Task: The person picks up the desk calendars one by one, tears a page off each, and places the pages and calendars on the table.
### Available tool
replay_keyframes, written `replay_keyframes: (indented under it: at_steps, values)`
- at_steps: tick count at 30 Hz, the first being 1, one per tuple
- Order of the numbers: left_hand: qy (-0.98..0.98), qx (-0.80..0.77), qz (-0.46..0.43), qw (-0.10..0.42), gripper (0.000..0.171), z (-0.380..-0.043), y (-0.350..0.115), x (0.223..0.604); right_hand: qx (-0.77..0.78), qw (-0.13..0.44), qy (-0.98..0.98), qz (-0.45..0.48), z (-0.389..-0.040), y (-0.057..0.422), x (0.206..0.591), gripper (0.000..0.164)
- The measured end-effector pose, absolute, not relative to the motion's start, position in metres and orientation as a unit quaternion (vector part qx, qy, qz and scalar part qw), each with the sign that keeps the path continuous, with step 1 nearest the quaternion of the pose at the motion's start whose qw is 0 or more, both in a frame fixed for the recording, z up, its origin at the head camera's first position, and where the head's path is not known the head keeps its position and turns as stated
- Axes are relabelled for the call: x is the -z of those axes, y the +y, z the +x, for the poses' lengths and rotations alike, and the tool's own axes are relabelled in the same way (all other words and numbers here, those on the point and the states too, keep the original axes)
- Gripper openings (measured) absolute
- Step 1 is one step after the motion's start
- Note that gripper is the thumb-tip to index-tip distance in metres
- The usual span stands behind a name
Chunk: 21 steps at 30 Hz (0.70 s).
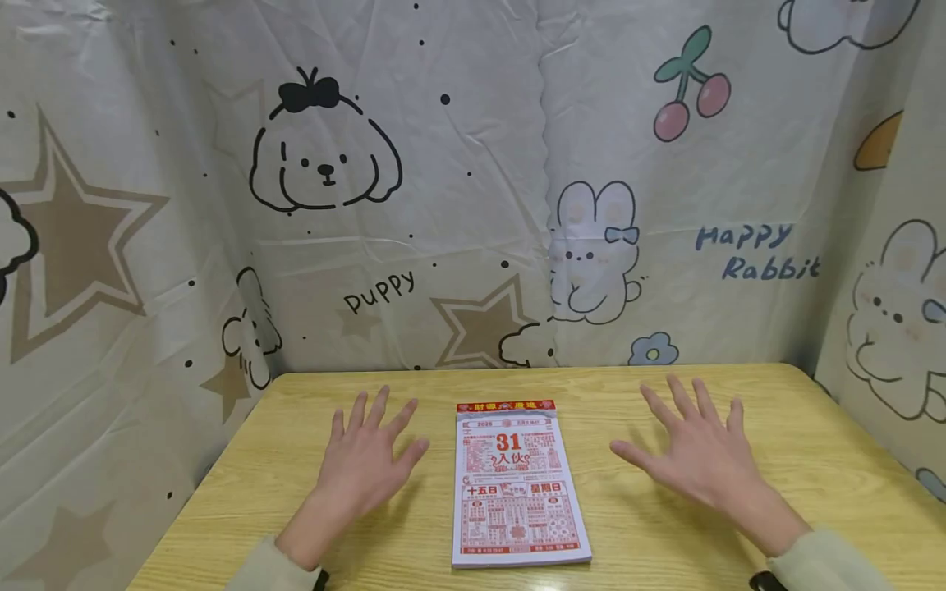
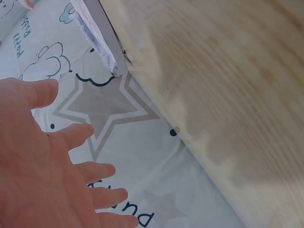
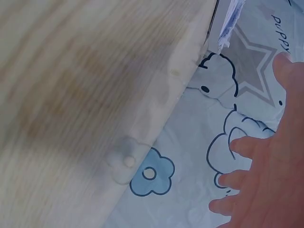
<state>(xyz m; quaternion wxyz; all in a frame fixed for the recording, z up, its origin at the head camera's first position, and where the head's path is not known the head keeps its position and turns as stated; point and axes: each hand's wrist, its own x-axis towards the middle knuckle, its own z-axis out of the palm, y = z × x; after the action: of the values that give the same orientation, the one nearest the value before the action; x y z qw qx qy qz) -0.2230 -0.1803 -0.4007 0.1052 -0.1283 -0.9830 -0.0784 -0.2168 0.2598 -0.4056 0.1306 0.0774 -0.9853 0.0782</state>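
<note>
While looking down at the paper calendar [image 1: 517, 492], finding it lying flat on the wooden table [image 1: 259, 492], printed side facing up. Beyond its red header [image 1: 506, 406], seeing just a short strip of wood before the far edge, then the printed curtain [image 1: 473, 222] — having little room that way. To the calendar's left and right, finding broader stretches of wood running out toward the side edges, both well apart from the calendar.

Pointing the red header toward the curtain and the bottom edge toward the person, running the long axis from far to near, nearly straight; carrying the large red 31 [image 1: 508, 442] in the upper half.

Just left of the calendar, seeing the left hand [image 1: 367, 460] hovering above the wood, released, fingers spread, thumb pointing toward the calendar but not touching. To the calendar's right, across a wider gap, seeing the right hand [image 1: 698, 451] hovering likewise — released, fingers splayed, grasping nothing, thumb turned toward the calendar. On either side of the calendar's bottom edge, noticing pale sleeves [image 1: 828, 562] running in toward the hands. From both wrist views, catching the calendar edge-on as a thin block with rough paper along one side.
</note>
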Motion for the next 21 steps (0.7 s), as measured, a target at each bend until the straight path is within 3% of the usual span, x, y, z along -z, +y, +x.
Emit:
replay_keyframes:
  at_steps: [21]
  values:
    - [-0.982, 0.078, -0.132, 0.108, 0.064, -0.213, -0.181, 0.400, -0.072, 0.127, -0.986, 0.079, -0.195, 0.253, 0.408, 0.109]
